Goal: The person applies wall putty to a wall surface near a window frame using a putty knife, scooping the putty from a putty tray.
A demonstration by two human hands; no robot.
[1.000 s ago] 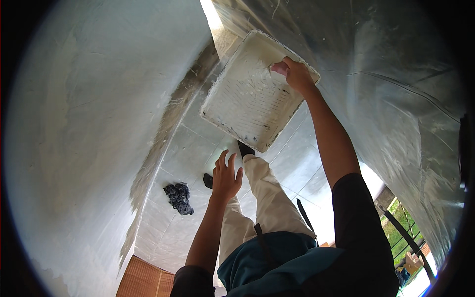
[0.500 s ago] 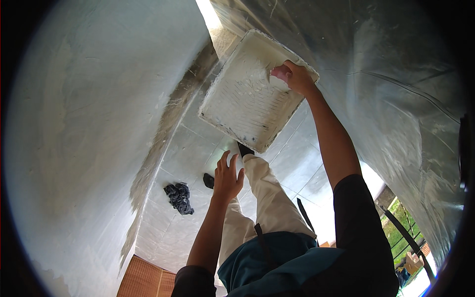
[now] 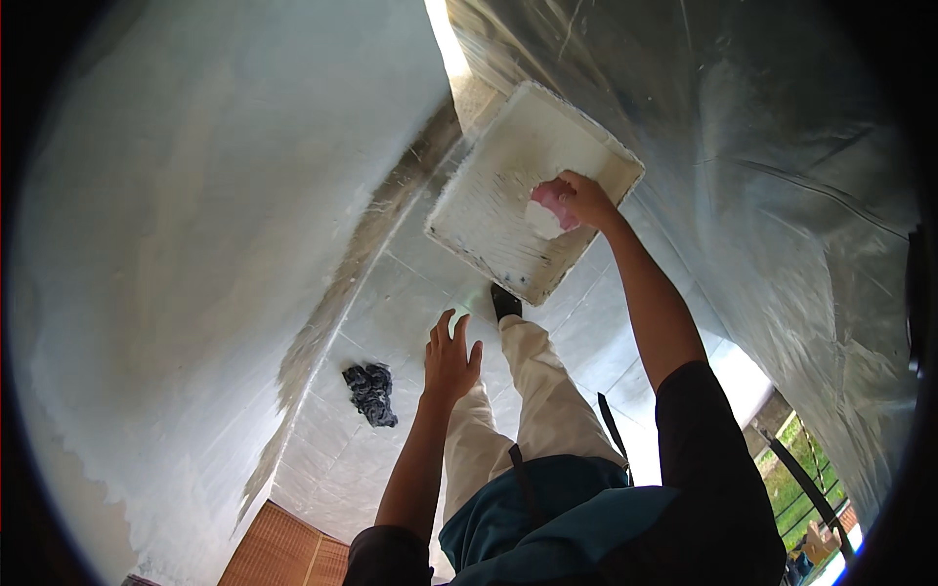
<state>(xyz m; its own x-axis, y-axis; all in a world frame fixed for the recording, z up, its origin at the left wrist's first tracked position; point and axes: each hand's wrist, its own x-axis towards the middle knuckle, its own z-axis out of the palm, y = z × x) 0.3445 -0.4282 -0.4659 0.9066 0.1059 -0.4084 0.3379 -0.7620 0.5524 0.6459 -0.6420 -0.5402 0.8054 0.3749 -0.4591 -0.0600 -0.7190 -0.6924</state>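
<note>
My right hand [image 3: 589, 202] grips a pink sponge [image 3: 557, 199] whose lower side is thick with white paint. The sponge is over the ridged middle of a paint tray [image 3: 513, 132], a wide shallow one smeared with white; whether it touches the ridges I cannot tell. My left hand [image 3: 451, 363] hovers above the floor, nearer to me than the tray, with fingers spread and nothing in them.
A pale, partly painted wall [image 3: 225, 225] rises on the left, with a bare brownish strip along its foot. Plastic sheeting [image 3: 782, 195] hangs on the right. A crumpled black bag or cloth [image 3: 371, 395] lies on the tiled floor [image 3: 337, 439], beside my legs.
My right hand has drawn the sponge from the tray's far right part toward me onto the ridges, and more of its painted side shows. The left hand stays open in nearly the same place.
</note>
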